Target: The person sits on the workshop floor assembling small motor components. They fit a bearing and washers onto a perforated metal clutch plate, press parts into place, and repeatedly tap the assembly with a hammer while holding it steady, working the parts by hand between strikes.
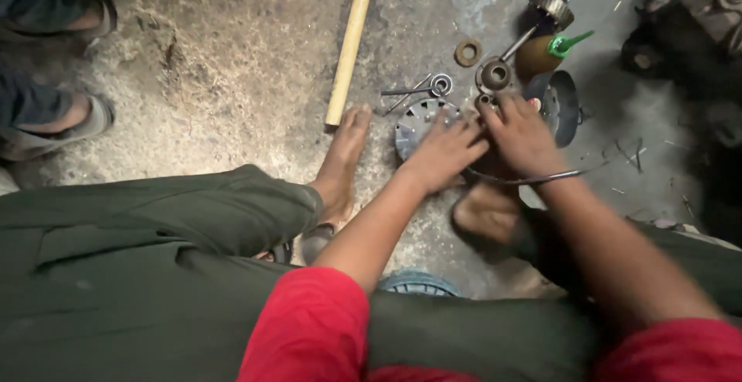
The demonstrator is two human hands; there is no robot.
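I sit on a concrete floor with my legs in dark green trousers and my bare feet forward. My left hand (444,150) lies flat, fingers spread, on a round grey metal disc (417,119) with slots. My right hand (522,131) rests beside it, fingertips on a small round metal part (487,101) at the disc's far edge. Whether those fingers grip the part is blurred. A thin dark cable (525,179) curves under my right wrist.
A wooden-handled hammer (349,42) lies to the far left of the disc. Nearby lie a bearing (441,83), a brown ring (468,51), a cup-shaped metal piece (495,74), a brown bottle with green nozzle (549,51) and a dark fan-like part (563,108). Another person's sandalled feet (54,119) stand at left.
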